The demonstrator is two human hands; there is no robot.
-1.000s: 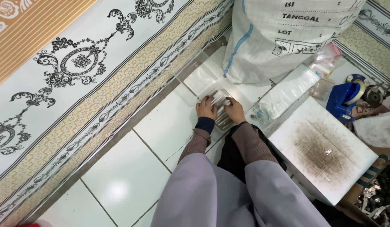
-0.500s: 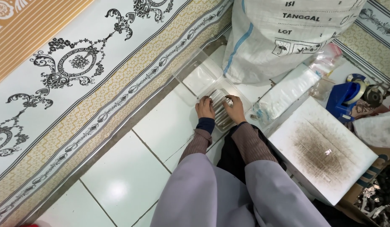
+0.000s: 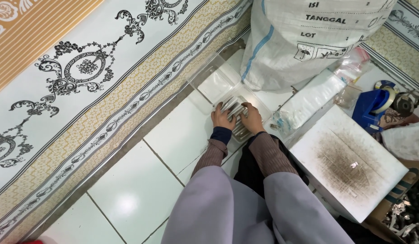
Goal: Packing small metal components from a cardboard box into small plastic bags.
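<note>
I am looking down as my left hand [image 3: 223,118] and right hand [image 3: 252,118] are pressing side by side on a row of small silvery metal pieces [image 3: 235,110] lying in a clear plastic tray [image 3: 209,77] on the white tiled floor [image 3: 173,135], just ahead of my knees. Both hands are lying flattish, fingers narrowly spread and curled over the pieces; whether either is actually pinching one I cannot tell. I am judging the pieces stiff, smooth and a little slippery, light singly but weighty as a bunch, best taken at their ends; the tray looks thin and flexible, so I would be lifting it by its rim with both hands. Beyond the hands a big white woven sack [image 3: 309,40] is standing. To the right a clear bag of small parts [image 3: 304,106], a white board [image 3: 349,167] and a blue tape dispenser [image 3: 372,106] are lying. To the left a patterned mat [image 3: 83,81] is running along. Compared with half a second ago, the hands are sitting in nearly the same spot, barely shifting.
</note>
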